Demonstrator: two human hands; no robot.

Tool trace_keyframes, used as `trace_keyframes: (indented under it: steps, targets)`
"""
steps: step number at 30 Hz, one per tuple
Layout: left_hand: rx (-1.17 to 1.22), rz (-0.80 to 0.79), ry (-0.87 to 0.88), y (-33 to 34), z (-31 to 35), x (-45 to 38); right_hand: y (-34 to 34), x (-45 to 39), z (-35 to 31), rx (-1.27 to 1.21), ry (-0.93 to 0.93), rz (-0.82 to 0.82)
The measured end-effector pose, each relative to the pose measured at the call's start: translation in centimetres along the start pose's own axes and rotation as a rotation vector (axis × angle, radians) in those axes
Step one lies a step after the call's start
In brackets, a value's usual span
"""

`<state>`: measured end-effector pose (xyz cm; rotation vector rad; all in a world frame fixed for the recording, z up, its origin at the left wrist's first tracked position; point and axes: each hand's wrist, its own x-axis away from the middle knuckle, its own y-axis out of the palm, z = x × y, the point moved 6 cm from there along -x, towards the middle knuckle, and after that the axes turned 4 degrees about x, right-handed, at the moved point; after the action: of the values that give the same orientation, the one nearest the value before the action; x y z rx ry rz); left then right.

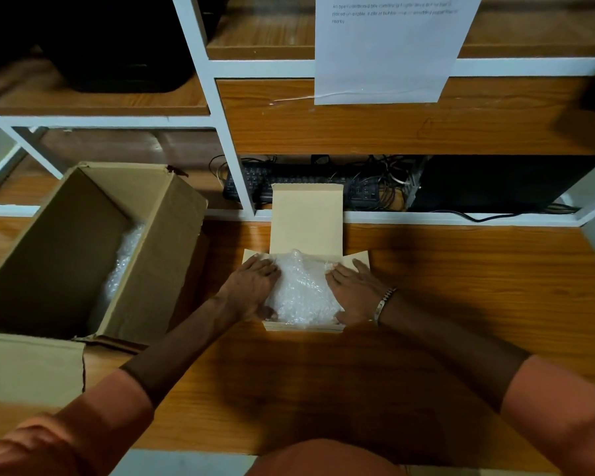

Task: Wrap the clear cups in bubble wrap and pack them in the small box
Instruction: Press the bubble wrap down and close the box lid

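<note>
A bubble wrap bundle [301,290] sits inside the small box [303,326] at the centre of the tabletop [461,269], filling it and bulging above the walls. Cups within the wrap cannot be made out. The box lid [306,218] stands open at 12 o'clock from the bundle, and side flaps splay out at 9 and 3 o'clock.

The left hand [251,286] lies flat, fingers spread, pressing on the bundle's 9 o'clock side, with its thumb at the box's near corner. The right hand [354,290] lies flat and spread likewise on the 3 o'clock side; neither hand grips anything. A metal bracelet [383,304] is on the right wrist. Orange sleeves [93,417] cover the upper arms.

At 9 o'clock from the small box, just beside it, stands a large carton [66,249], open, with more bubble wrap [121,266] inside against its right wall.

At 12 o'clock, beyond the lid, a white-framed shelf [232,156] holds a black keyboard [255,183] and tangled cables [385,180]. A printed sheet [389,46] hangs from the shelf above; its text is too blurred to read.
</note>
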<state>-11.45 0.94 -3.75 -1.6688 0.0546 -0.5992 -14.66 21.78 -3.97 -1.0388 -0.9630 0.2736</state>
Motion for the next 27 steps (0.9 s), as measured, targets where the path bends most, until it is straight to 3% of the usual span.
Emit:
trace_keyframes:
  steps: [6,9,13,16,19,27]
  targets:
    - [-0.021,0.026,-0.101,1.2,1.7,-0.1,1.4,-1.4,0.0,-0.124,0.018,-0.028]
    - [-0.013,0.012,-0.113,1.0,1.8,0.0,1.4,-0.9,0.3,-0.178,0.027,0.054]
    - [0.115,-0.029,-0.042,0.4,0.7,0.7,0.8,-0.2,1.2,-0.202,-0.023,0.095]
    - [0.285,0.063,-0.035,-1.1,-0.1,1.4,-0.9,0.1,2.5,-0.259,-0.004,0.135]
    - [0.359,0.133,-0.037,-2.4,0.3,1.4,-1.6,0.5,3.4,-0.187,0.009,0.092]
    - [0.424,0.088,-0.108,-0.6,2.2,0.5,-0.4,0.9,1.3,-0.135,0.074,0.103]
